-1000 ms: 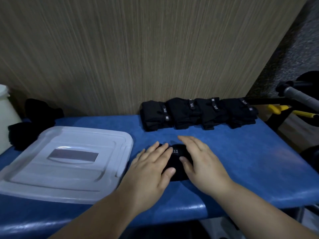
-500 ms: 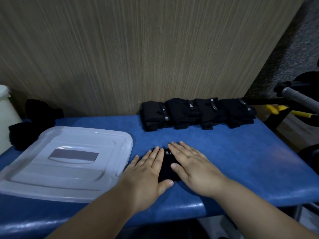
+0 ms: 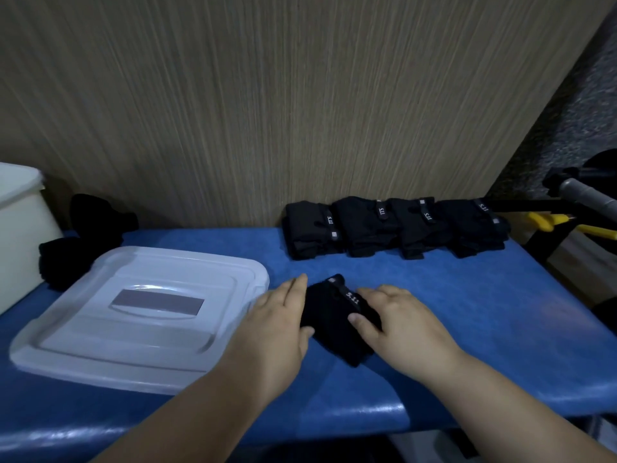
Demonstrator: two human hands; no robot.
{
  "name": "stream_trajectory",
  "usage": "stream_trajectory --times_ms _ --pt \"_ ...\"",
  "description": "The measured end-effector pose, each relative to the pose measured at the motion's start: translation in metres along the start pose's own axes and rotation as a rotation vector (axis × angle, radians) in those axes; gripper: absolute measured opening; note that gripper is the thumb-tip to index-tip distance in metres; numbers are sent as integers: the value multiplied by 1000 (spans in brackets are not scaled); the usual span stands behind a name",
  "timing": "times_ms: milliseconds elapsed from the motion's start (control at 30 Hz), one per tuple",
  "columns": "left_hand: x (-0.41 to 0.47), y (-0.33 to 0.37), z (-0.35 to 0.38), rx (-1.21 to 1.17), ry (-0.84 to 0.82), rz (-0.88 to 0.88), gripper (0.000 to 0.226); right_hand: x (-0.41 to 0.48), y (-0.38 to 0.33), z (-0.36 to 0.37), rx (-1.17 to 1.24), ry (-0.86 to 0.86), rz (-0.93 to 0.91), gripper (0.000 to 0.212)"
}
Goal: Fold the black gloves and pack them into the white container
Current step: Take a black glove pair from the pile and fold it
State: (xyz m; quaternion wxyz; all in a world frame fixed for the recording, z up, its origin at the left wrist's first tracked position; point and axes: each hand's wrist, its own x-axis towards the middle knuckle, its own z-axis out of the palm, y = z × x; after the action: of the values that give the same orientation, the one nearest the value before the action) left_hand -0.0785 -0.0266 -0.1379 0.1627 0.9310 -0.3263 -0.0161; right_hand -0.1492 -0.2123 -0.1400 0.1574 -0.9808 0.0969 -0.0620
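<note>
We note the folded glove [image 3: 334, 320] on the worktop [image 3: 467, 312], left grip [image 3: 277, 325] flat against its 9 o'clock side, right grip [image 3: 397, 319] curled over its 3 o'clock edge; we judge slackening would spring the fold.

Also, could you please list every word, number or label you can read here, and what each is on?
"5.11": wrist strap of the nearest black glove.
"5.11", turned sideways: straps of the four folded gloves by the wall.
Too small to read: grey tags on the gloves.
Blank: grey panel on white lid.
</note>
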Motion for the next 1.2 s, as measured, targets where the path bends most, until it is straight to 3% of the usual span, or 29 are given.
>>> stream_trajectory --times_ms 100,200,367,467,733,833,933,1033,1133,1200 --pt "4 -4 -6 -20 129 -70 48 -1 -1 -4 59 -23 88 54" --pt "7 -5 -9 -25 84 -120 26 -1 -3 -1 152 -54 138 42" --pt "6 -2 2 -142 -28 -120 36 -1 -9 -1 250 -52 178 35" --pt "6 0 5 -354 -67 -209 43 0 -12 -1 273 -52 191 33" --pt "13 12 5 -949 11 -365 40 0 -14 4 425 -3 196 34" --pt "13 14 2 -1153 20 -385 43 0 -13 3 643 82 249 62" --pt "15 17 1 -1297 -1 -375 40 2 -14 -3 1067 -15 332 87" --pt "17 16 4 -1390 -71 -322 44 4 -14 -7 1489 -132 384 76" --pt "16 16 4 -1456 -139 -286 50 6 -16 -5 1480 -107 373 64" --pt "15 18 4 -1508 -148 -291 41 7 -18 -5 1481 -39 392 58"
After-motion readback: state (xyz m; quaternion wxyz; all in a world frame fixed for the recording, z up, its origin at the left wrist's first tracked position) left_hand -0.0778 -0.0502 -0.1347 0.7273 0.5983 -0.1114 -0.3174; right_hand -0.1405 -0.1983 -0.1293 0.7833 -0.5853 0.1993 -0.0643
